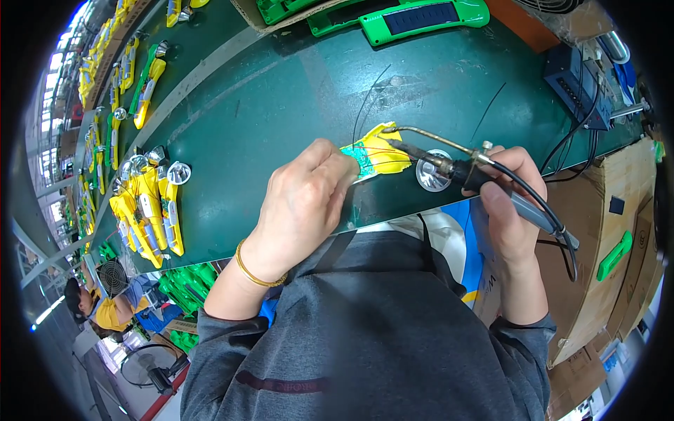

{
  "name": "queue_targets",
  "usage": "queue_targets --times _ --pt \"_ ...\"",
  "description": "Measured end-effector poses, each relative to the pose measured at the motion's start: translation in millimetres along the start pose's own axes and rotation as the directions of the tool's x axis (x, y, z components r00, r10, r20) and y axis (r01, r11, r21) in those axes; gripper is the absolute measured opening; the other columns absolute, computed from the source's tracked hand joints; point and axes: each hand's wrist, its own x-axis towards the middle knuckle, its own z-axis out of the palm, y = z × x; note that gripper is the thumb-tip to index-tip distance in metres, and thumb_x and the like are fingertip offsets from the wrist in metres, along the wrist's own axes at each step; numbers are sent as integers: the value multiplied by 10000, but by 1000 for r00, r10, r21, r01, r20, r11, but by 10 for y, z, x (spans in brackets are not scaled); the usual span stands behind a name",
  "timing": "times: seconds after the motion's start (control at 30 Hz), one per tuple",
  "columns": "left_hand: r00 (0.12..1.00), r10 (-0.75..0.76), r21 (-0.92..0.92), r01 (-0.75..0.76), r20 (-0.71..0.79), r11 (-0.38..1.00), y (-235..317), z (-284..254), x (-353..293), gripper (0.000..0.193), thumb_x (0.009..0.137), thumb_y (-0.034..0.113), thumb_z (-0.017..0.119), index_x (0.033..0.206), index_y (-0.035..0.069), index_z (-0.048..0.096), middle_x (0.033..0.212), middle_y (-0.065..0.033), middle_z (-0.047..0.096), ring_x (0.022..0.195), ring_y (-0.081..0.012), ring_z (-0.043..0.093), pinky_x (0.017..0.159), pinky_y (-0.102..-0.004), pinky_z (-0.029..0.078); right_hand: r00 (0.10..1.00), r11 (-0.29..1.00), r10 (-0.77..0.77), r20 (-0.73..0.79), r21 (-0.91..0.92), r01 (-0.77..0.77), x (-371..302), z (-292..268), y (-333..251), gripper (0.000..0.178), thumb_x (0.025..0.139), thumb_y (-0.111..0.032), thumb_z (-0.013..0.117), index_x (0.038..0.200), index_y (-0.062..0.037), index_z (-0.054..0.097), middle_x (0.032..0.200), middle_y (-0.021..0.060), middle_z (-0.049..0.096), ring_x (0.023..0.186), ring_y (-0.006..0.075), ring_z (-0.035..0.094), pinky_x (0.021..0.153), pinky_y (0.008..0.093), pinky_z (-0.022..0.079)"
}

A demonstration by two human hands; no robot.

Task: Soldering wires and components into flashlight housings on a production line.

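Note:
Near the front edge of the green table, my left hand (pixel 302 193) is closed on a yellow plastic flashlight housing (pixel 390 163), by the end where a green circuit board (pixel 359 160) shows. Thin red and black wires run over the yellow part. Beside it sits a round silver reflector (pixel 433 174), partly behind the tool. My right hand (pixel 511 200) grips a soldering iron (pixel 465 174) with a thin metal feed tube (pixel 435 135) clamped to it. The iron's tip points left and reaches the yellow housing; whether it touches is unclear. My left fingertips are hidden behind the hand.
Several yellow flashlights with reflectors (pixel 147 210) lie in a pile on the left. Green casings (pixel 425 21) and a carton are at the back. A blue power box (pixel 572 84) with cables stands at the right, above cardboard boxes (pixel 586 231). Loose black wires (pixel 489 109) lie on the table.

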Motion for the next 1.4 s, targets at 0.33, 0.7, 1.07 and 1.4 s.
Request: queue_targets --times 0.33,0.7,1.07,1.4 --pt "994 -74 -5 74 77 997 61 -4 10 61 746 -1 595 778 7 544 747 -136 486 627 -322 545 548 -406 461 979 930 52 197 -366 24 162 -44 2 149 673 -27 696 774 -39 586 643 -16 596 579 39 519 526 203 405" --pt "994 -50 -20 53 99 998 25 -20 -12 90 750 15 601 790 15 520 767 -137 472 642 -325 541 553 -413 459 955 915 129 267 -403 -11 275 -28 -32 145 671 -60 706 753 -31 590 648 -6 577 599 53 502 548 219 400" --pt "994 -45 -20 47 97 999 38 -13 8 114 732 -4 612 767 3 503 761 -147 471 628 -333 538 545 -414 453 944 905 190 269 -420 -62 333 37 -146 119 695 -53 690 751 -26 588 665 -12 572 606 48 496 540 211 388" --pt "995 -19 -25 22 102 999 12 -36 65 115 728 4 609 762 -1 499 766 -155 478 638 -343 537 560 -428 454 977 984 150 151 -121 -132 314 -160 -164 177 722 -111 654 817 4 559 737 55 584 639 115 589 585 230 505"
